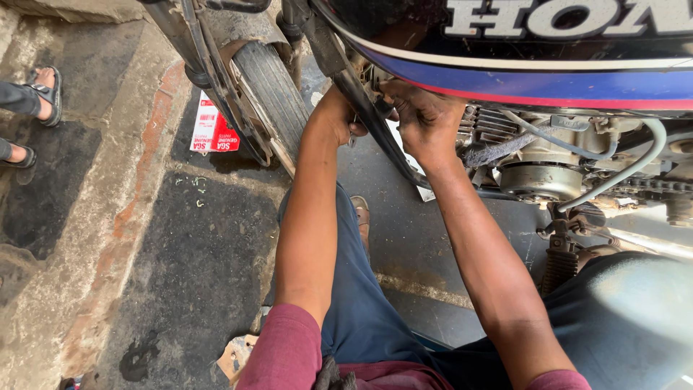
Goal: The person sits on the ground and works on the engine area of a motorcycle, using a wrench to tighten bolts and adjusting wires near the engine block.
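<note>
Both hands worked at the frame tube (375, 126) just under the tank (548, 65): the right hand (426, 119) was curled tight around it to steady it. The left hand (339, 119) reached behind the tube, its grip hidden, so I could not tell its state.

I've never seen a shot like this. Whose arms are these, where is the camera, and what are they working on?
The camera sits on a person's head and looks down, so both bare arms are that person's own. The left hand and right hand reach up around a dark frame tube of a motorcycle, just under its blue and black fuel tank. Whether either grip holds a tool is hidden. Beside them are the front tyre and the engine. A red and white packet lies on the worn floor. Another person's sandalled feet stand at the far left.
</note>
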The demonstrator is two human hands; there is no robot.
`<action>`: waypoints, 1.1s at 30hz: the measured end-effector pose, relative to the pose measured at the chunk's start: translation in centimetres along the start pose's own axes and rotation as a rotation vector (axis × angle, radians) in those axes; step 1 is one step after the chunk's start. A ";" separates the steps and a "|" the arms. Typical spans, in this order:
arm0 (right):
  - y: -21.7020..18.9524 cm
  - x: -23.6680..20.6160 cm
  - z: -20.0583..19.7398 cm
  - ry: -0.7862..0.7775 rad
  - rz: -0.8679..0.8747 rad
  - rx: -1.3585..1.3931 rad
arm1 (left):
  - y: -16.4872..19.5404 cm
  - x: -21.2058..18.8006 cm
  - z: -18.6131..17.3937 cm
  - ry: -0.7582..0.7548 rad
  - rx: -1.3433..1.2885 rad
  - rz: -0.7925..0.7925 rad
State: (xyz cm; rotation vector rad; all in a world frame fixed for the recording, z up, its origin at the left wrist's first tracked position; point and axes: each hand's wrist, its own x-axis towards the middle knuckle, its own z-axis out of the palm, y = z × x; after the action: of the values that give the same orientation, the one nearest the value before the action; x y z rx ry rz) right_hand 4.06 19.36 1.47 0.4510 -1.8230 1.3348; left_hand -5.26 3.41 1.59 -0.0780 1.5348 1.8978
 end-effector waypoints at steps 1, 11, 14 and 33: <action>0.1 0.0 -0.1 -0.004 -0.014 -0.015 | 0.0 0.5 -0.1 0.011 -0.072 0.009; 0.0 0.0 -0.7 -0.052 -0.075 -0.084 | -2.0 3.2 -1.5 -0.014 -0.249 0.057; 0.3 -0.3 -0.7 -0.050 -0.057 -0.042 | -1.6 2.7 -0.9 0.076 -0.317 0.092; -2.9 -0.8 0.3 0.046 -0.078 -0.251 | -3.2 5.1 -0.3 0.083 -0.374 0.254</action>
State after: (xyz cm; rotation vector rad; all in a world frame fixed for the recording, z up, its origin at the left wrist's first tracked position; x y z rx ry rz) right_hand 6.39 17.82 2.59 0.3497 -1.8839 1.0387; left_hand -7.56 5.80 -3.50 -0.1344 1.2702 2.3956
